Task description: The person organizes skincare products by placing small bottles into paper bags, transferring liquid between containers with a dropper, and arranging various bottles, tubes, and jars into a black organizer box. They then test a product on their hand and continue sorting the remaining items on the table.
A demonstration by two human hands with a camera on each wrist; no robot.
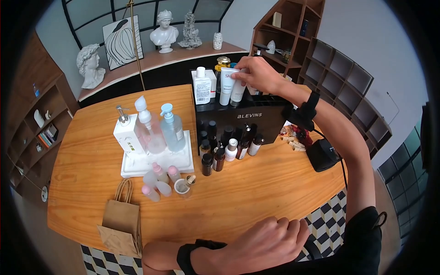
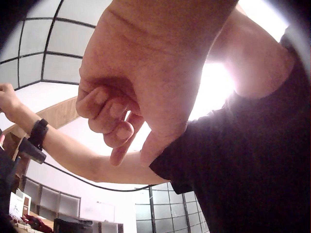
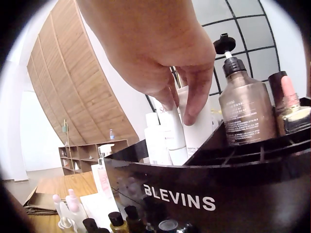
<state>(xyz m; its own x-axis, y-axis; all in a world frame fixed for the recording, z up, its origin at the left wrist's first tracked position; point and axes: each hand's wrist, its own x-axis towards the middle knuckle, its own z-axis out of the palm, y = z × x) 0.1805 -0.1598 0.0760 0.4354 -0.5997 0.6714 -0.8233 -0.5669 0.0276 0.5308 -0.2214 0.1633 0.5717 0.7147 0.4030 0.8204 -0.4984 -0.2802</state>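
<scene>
My right hand [image 1: 260,75] reaches over the black organizer box [image 1: 270,114] marked BLEVINS and pinches a white squeeze tube [image 1: 237,94] near its top. The tube stands in the box's front compartment, beside a second white tube [image 1: 226,85] with grey lettering. In the right wrist view, thumb and fingers [image 3: 194,102] close on the tube's upper part. A white bottle [image 1: 202,88] stands left of the tubes. My left hand [image 1: 266,240] hovers by the table's near edge, its fingers loosely curled and holding nothing, as the left wrist view also shows.
Several dark dropper bottles [image 1: 218,159] stand before the box. Left of it, a white tray [image 1: 158,164] carries pump bottles [image 1: 172,130]. Small pink-capped bottles [image 1: 159,173] and a brown paper bag [image 1: 120,222] lie nearer. A black pouch [image 1: 323,155] sits at the right.
</scene>
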